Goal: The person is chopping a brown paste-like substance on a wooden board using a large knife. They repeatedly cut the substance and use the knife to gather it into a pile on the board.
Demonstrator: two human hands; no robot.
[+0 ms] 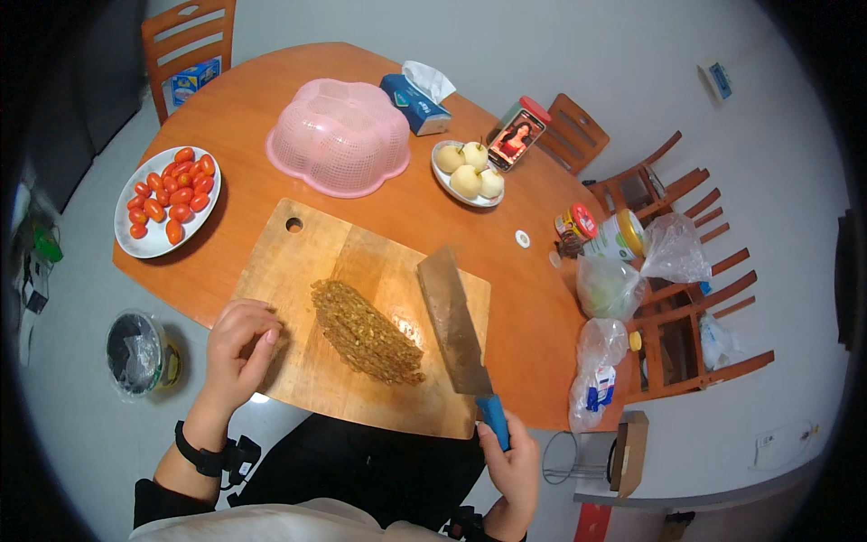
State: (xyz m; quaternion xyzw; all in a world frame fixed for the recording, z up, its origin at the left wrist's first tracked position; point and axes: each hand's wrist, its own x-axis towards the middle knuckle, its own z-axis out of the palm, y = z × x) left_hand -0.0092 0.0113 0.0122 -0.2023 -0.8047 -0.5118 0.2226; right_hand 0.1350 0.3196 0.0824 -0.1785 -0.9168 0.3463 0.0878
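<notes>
My right hand (511,454) grips the blue handle of a cleaver (450,318), whose broad blade lies over the right part of a wooden cutting board (278,251). A mound of finely chopped brownish-yellow food (366,332) sits mid-board, left of the blade; what food it is, I cannot tell. At the board's left edge is my left hand (245,345), its fingers loosely curled and nothing seen in them. It does not touch the mound.
Beyond the board stand a plate of small red tomatoes (193,152), an upturned pink plastic basket (339,135), a tissue pack (414,101), a plate of pale pears (467,181) and a propped phone (518,139). Tins (613,237) and plastic bags (609,284) line the right side.
</notes>
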